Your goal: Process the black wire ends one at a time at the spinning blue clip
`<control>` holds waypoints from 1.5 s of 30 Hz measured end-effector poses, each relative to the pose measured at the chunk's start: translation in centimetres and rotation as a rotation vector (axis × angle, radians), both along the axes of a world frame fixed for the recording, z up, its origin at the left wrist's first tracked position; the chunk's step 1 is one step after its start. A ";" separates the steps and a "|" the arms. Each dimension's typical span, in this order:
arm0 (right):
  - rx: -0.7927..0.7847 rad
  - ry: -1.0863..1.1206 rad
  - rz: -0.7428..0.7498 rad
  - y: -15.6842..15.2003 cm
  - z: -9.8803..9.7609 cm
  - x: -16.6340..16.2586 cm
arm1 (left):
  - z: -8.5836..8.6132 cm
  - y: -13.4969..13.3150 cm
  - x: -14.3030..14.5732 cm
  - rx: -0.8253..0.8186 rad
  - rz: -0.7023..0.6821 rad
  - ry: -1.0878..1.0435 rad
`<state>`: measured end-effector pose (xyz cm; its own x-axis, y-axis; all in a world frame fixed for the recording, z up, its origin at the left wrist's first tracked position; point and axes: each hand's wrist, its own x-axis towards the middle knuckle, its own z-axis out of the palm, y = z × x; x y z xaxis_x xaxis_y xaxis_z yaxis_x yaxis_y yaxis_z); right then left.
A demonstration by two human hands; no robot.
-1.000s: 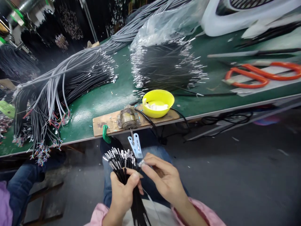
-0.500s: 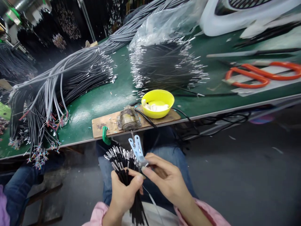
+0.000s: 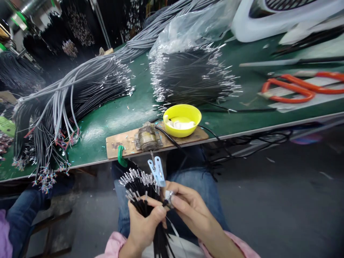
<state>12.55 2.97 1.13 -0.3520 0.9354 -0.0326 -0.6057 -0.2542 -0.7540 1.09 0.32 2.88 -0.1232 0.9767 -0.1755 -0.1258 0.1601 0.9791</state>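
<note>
The left hand [image 3: 143, 224] is closed around a bundle of thin black wires [image 3: 139, 186], gripping it near the middle so the metal-tipped ends fan out upward above the lap, below the edge of the tabletop [image 3: 118, 114]. The right hand [image 3: 188, 209] is mostly closed, its thumb and forefinger pinched on the tip of one wire at the right side of the fan, just under a light blue clip [image 3: 157, 172] that stands up between the two hands. What exactly sits in that pinch is too small to tell.

The fan is loose, so the likeliest slip is a wire sliding out of the left fist and dropping to the floor, since the grip holds many thin strands at once. Pulling one strand sideways could drag its neighbours along and tangle the tips. The bare metal ends point toward the fingers, and a quick tug could prick a fingertip. The clip could be knocked askew by the right thumb.

On the tabletop, well apart from the hands, sit a yellow bowl [image 3: 182, 120] on a wooden board [image 3: 120, 141], a stack of black wires [image 3: 190, 77], grey cables [image 3: 70, 93] and orange scissors [image 3: 298, 87]. Another person's leg [image 3: 24, 208] shows at the left.
</note>
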 end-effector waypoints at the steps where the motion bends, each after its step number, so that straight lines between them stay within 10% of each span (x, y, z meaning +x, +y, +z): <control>1: -0.040 0.051 0.054 0.1 -0.2 -0.1 | -0.1 -0.1 -0.2 0.006 0.008 0.008; 21: 0.459 -0.481 -0.406 0.5 1.3 -0.2 | 0.1 -0.2 -1.7 -0.098 -0.022 -0.013; 31: -0.140 -0.030 -0.017 0.0 0.0 -0.6 | -0.2 0.0 -1.5 0.027 0.055 0.013; 45: 0.055 -0.326 -0.237 -0.3 -0.4 -0.1 | 0.2 0.0 -0.9 -0.047 0.062 0.044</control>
